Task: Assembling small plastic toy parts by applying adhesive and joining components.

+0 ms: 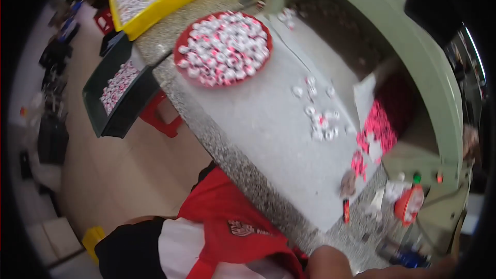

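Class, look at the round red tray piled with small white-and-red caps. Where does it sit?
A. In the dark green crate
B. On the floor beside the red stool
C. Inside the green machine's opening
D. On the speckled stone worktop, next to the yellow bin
D: the round red tray rests on the speckled stone worktop, close to the yellow bin, and well apart from the dark green crate lower down.

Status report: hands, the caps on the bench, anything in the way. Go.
Hands out of view; only a forearm at the lower edge. Loose white caps lie untouched on the grey bench. Red tray full of caps behind them. Nothing between.
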The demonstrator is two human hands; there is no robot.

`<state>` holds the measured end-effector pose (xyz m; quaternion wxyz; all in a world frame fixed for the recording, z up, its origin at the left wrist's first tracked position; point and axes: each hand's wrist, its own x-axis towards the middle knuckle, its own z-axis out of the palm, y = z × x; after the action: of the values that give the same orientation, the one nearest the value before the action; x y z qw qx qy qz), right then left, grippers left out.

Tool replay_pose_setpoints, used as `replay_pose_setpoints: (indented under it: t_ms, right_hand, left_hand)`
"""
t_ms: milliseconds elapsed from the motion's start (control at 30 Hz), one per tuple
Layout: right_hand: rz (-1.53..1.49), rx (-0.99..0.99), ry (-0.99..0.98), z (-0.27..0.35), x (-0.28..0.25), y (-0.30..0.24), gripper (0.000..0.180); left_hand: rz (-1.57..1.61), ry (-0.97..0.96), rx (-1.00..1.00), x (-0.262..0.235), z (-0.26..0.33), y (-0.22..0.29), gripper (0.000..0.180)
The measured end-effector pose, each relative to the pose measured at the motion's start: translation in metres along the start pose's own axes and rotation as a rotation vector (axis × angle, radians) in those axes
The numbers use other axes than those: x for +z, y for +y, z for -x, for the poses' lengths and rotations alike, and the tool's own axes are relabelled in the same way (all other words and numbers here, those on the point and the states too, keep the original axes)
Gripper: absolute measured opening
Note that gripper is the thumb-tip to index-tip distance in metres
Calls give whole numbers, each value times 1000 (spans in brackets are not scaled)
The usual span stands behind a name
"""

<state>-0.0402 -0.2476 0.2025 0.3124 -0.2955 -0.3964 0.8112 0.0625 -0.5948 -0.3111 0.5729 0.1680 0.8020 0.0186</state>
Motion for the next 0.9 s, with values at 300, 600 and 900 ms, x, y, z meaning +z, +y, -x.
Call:
replay_pose_setpoints:
  t_ms: [300, 600, 900]
  right_hand:
    - [-844, -604, -282, 23, -82, -22, 29]
    - [-237, -1006, -27, 39, -139, -59, 32]
    - [-181, -1501, -73, 41, -149, -16, 18]
  left_hand:
    - [-287, -3, 459, -281, 107, 175, 41]
    - [44, 1076, 998, -379, 100, 338, 23]
    - [-156, 1265, 833, -430, -37, 342, 48]
